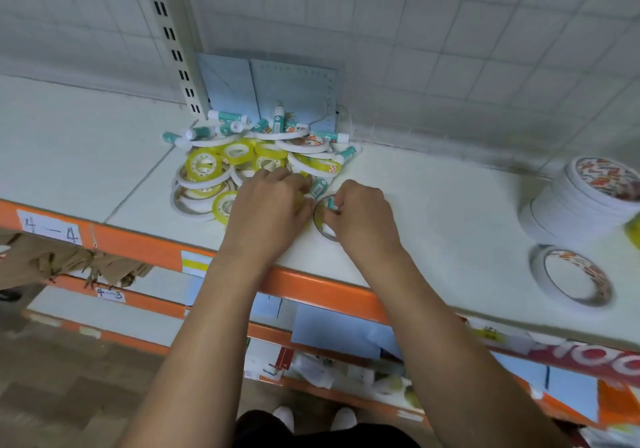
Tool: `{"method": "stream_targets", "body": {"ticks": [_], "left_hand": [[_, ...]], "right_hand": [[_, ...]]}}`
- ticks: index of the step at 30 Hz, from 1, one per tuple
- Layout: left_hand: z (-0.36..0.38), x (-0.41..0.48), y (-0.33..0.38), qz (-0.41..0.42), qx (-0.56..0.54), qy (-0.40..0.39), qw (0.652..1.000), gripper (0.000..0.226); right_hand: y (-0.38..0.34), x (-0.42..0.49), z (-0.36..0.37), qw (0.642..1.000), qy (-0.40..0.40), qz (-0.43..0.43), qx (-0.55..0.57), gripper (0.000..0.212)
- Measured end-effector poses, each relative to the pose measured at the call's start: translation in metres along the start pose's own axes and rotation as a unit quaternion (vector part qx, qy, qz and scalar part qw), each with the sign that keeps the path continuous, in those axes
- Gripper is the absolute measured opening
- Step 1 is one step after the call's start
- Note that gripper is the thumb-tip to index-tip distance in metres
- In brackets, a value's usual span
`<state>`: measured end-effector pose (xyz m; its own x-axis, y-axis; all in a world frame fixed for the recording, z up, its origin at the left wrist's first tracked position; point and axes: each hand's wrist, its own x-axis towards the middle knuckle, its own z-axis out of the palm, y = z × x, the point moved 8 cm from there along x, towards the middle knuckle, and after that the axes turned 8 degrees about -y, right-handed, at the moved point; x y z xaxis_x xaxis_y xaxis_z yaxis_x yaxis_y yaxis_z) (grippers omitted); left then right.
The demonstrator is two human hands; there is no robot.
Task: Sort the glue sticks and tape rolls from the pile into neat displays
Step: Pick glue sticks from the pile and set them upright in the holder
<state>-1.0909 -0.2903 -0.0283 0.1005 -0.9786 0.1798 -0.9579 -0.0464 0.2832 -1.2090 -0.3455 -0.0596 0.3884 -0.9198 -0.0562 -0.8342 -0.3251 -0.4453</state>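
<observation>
Reaching across the white laminate shelf (433, 205) with its orange metal front lip (156, 250), both hands work at the near edge of the pile (256, 156), which sits at centre-far against the tiled back wall. The pile comprises glossy yellow translucent tape rolls (202, 167), flat white tape hoops (304, 146) and short cylindrical glue sticks (228, 116) with teal labels and white caps, lying at mixed angles. The left hand (273, 205) has its fingers curled down onto yellow tape; whether they grip anything cannot be told. The right hand (360, 212) has its fingers curled, pinching a thin white ring (318, 219) lying flat on the shelf just near of the pile, beside one teal glue stick (318, 187). Far right, a neat cylindrical stack (575, 212) of white rolls stands upright, with a single roll (537, 269) flat just near of it. Pale blue cards (270, 90) lean behind the pile.
</observation>
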Motion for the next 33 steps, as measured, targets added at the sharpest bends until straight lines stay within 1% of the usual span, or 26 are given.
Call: {"method": "stream_targets", "body": {"ticks": [4, 7, 10, 12, 14, 17, 21, 23, 25, 29, 33], "left_hand": [[0.007, 0.021, -0.001, 0.03, 0.011, -0.022, 0.999, 0.026], [0.013, 0.032, 0.003, 0.042, 0.023, -0.027, 0.998, 0.027], [0.019, 0.04, 0.004, 0.036, 0.018, -0.037, 0.998, 0.024], [0.024, 0.043, 0.002, 0.028, 0.006, -0.056, 0.998, 0.019], [0.026, 0.046, 0.0, 0.03, -0.012, -0.067, 0.997, 0.016], [0.024, 0.045, 0.001, 0.04, -0.034, -0.085, 0.995, 0.023], [0.024, 0.039, 0.005, 0.057, -0.02, -0.112, 0.992, 0.034], [0.024, 0.036, 0.006, 0.06, -0.011, -0.125, 0.99, 0.031], [0.02, 0.034, 0.007, 0.065, -0.007, -0.117, 0.991, 0.027], [0.007, 0.033, 0.016, 0.083, -0.01, -0.068, 0.994, 0.029], [0.01, 0.029, 0.051, 0.149, -0.018, -0.069, 0.986, 0.027]], "right_hand": [[0.002, 0.004, 0.002, 0.999, -0.012, 0.045, -0.017, 0.029], [0.002, 0.0, -0.003, 0.998, -0.018, 0.055, -0.027, 0.034], [0.003, -0.005, -0.011, 0.998, -0.021, 0.055, -0.038, 0.038], [0.006, -0.009, -0.014, 0.997, -0.024, 0.06, -0.034, 0.036], [0.009, -0.013, -0.02, 0.997, -0.009, 0.07, -0.031, 0.031], [0.011, -0.019, -0.027, 0.996, 0.02, 0.081, -0.02, 0.027], [0.011, -0.025, -0.031, 0.995, 0.043, 0.087, -0.007, 0.027], [0.013, -0.03, -0.034, 0.994, 0.062, 0.089, -0.003, 0.026], [0.017, -0.035, -0.037, 0.993, 0.078, 0.09, -0.004, 0.027], [0.029, -0.047, -0.045, 0.991, 0.094, 0.094, 0.007, 0.027], [0.051, -0.066, -0.056, 0.985, 0.117, 0.124, 0.006, 0.028]]}}
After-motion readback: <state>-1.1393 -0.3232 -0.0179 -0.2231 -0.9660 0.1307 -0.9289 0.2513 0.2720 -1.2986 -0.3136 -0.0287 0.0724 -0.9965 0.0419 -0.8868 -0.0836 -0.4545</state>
